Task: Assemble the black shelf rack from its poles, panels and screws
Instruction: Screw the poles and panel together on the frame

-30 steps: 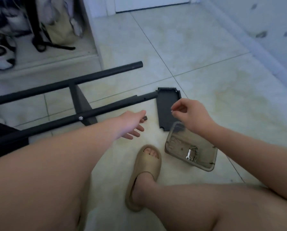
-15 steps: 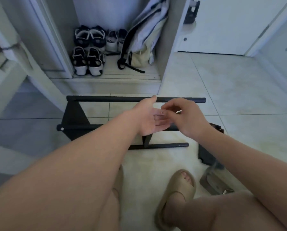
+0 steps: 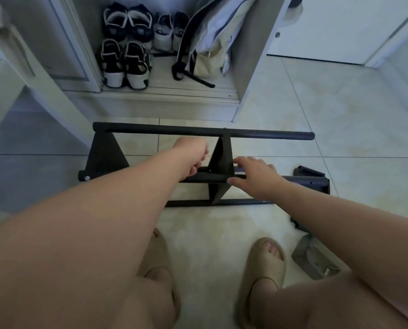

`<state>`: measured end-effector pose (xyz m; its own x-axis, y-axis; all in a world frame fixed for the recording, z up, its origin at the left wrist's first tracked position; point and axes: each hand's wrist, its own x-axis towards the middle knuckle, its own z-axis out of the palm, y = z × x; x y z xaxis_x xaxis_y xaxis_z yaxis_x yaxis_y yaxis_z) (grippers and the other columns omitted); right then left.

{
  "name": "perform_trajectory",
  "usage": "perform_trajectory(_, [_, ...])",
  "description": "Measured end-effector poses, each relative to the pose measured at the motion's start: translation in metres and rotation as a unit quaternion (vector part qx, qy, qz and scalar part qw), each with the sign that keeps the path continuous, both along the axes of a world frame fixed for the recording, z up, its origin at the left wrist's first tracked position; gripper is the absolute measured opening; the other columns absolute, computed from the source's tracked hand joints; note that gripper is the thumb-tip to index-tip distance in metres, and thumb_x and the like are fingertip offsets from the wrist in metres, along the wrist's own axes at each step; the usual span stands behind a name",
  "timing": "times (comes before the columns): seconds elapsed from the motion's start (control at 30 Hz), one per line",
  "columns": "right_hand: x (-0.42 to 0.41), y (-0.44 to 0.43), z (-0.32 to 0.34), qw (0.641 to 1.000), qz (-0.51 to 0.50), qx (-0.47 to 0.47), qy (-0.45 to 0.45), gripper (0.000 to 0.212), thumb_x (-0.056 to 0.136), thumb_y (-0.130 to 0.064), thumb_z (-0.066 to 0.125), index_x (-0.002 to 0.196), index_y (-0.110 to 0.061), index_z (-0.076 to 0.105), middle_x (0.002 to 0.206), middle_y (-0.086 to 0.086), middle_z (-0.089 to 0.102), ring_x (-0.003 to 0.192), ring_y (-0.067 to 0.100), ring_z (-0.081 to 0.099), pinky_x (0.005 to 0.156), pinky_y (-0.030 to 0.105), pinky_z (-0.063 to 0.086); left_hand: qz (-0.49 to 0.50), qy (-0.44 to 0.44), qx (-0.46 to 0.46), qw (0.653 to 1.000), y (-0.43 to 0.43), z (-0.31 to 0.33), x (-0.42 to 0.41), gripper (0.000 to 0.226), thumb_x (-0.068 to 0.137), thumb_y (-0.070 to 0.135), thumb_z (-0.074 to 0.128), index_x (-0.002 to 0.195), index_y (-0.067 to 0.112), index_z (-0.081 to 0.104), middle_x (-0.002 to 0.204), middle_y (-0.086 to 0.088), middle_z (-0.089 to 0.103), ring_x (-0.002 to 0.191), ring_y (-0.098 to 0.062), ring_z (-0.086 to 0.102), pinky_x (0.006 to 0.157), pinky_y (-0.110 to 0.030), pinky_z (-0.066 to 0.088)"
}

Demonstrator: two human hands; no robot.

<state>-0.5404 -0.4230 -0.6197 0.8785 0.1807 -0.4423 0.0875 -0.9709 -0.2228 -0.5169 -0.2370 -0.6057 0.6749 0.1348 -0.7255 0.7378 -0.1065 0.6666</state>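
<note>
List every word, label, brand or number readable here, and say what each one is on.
None can be read.
Cream bag: one small dark mark, too small to read.
Shoes: no legible brand or number.
Black rack: no print visible.
Clear tray: no label visible.

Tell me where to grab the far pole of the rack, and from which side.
Grip the far pole on its bare stretch right of the middle panel, coming from above with the fingers wrapped round it. It is a slim round bar lying crosswise, and that stretch runs free to its end, with no panel fixed along it to get in the way.
</note>
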Motion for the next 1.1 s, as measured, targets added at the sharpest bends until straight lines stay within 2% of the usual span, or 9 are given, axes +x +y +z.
perform_trajectory(0.13, [0.013, -0.007, -0.016, 0.999, -0.005, 0.019, 0.030, 0.053, 0.091, -0.061, 0.061, 0.131, -0.028, 0.053, 0.112, -0.008, 0.063, 0.109, 0.022, 0.058, 0.095, 0.037, 0.037, -0.229, -0.091, 0.224, 0.943, 0.002, -0.026, 0.008, 0.019, 0.091, 0.024, 0.057, 0.080, 0.009, 0.055, 0.069, -0.005, 0.051, 0.063, -0.024, 0.049, 0.052, -0.029, 0.031])
perform_trajectory(0.27, [0.022, -0.017, -0.024, 0.995, -0.005, 0.063, 0.072, 0.034, 0.090, -0.059, 0.066, 0.085, -0.026, 0.060, 0.071, -0.009, 0.052, 0.067, 0.011, 0.051, 0.058, 0.027, 0.034, -0.325, -0.120, 0.240, 0.907, -0.005, -0.044, 0.017, 0.041, 0.097, 0.043, 0.054, 0.090, 0.006, 0.071, 0.074, -0.005, 0.060, 0.081, -0.029, 0.061, 0.067, -0.033, 0.042])
perform_trajectory(0.33, [0.024, -0.021, -0.027, 0.995, 0.007, 0.073, 0.072, 0.034, 0.091, -0.058, 0.065, 0.076, -0.029, 0.057, 0.065, -0.008, 0.048, 0.059, 0.008, 0.045, 0.054, 0.026, 0.030, -0.333, -0.121, 0.214, 0.910, -0.011, -0.050, 0.022, 0.043, 0.099, 0.047, 0.052, 0.097, 0.011, 0.075, 0.077, -0.003, 0.064, 0.084, -0.026, 0.062, 0.072, -0.032, 0.043])
perform_trajectory(0.4, [0.024, -0.022, -0.029, 0.995, 0.026, 0.076, 0.062, 0.037, 0.091, -0.058, 0.064, 0.075, -0.026, 0.058, 0.063, -0.007, 0.047, 0.058, 0.011, 0.044, 0.053, 0.027, 0.029, -0.336, -0.120, 0.186, 0.916, -0.017, -0.054, 0.026, 0.041, 0.099, 0.048, 0.052, 0.097, 0.016, 0.076, 0.079, -0.001, 0.065, 0.082, -0.022, 0.061, 0.070, -0.030, 0.044])
perform_trajectory(0.5, [0.020, -0.023, -0.030, 0.995, 0.039, 0.079, 0.051, 0.050, 0.092, -0.058, 0.063, 0.088, -0.008, 0.064, 0.065, 0.002, 0.051, 0.059, 0.016, 0.045, 0.053, 0.031, 0.032, -0.340, -0.117, 0.163, 0.919, -0.023, -0.056, 0.030, 0.038, 0.100, 0.044, 0.053, 0.091, 0.013, 0.074, 0.061, 0.000, 0.048, 0.061, -0.019, 0.046, 0.057, -0.030, 0.034])
perform_trajectory(0.63, [0.008, -0.024, -0.031, 0.993, 0.053, 0.084, 0.057, 0.053, 0.089, -0.063, 0.064, 0.089, -0.010, 0.069, 0.075, 0.010, 0.065, 0.070, 0.024, 0.057, 0.061, 0.035, 0.044, -0.361, -0.080, 0.109, 0.923, -0.023, -0.058, 0.029, 0.036, 0.102, 0.036, 0.054, 0.099, 0.006, 0.074, 0.061, -0.001, 0.037, 0.054, -0.019, 0.031, 0.049, -0.026, 0.026])
perform_trajectory(0.83, [-0.005, -0.025, -0.034, 0.995, 0.030, 0.082, 0.040, 0.056, 0.084, -0.067, 0.067, 0.088, -0.011, 0.070, 0.075, 0.009, 0.067, 0.075, 0.025, 0.063, 0.060, 0.034, 0.046, -0.370, -0.051, 0.099, 0.922, -0.024, -0.056, 0.019, 0.038, 0.102, 0.039, 0.052, 0.099, 0.010, 0.076, 0.072, -0.005, 0.043, 0.070, -0.025, 0.037, 0.067, -0.033, 0.032])
perform_trajectory(0.97, [-0.004, -0.027, -0.034, 0.996, 0.019, 0.083, 0.011, 0.053, 0.083, -0.069, 0.066, 0.088, -0.016, 0.066, 0.074, 0.002, 0.063, 0.078, 0.023, 0.062, 0.065, 0.036, 0.051, -0.365, -0.061, 0.112, 0.922, -0.026, -0.057, 0.021, 0.034, 0.100, 0.037, 0.055, 0.087, 0.014, 0.076, 0.066, -0.002, 0.046, 0.061, -0.021, 0.040, 0.061, -0.030, 0.034])
perform_trajectory(1.1, [-0.001, -0.029, -0.035, 0.995, 0.006, 0.101, 0.001, 0.050, 0.084, -0.066, 0.067, 0.085, -0.017, 0.064, 0.073, 0.001, 0.061, 0.074, 0.021, 0.059, 0.056, 0.031, 0.043, -0.360, -0.064, 0.123, 0.923, -0.028, -0.059, 0.025, 0.032, 0.097, 0.036, 0.057, 0.083, 0.015, 0.076, 0.061, 0.000, 0.049, 0.059, -0.018, 0.044, 0.059, -0.031, 0.035])
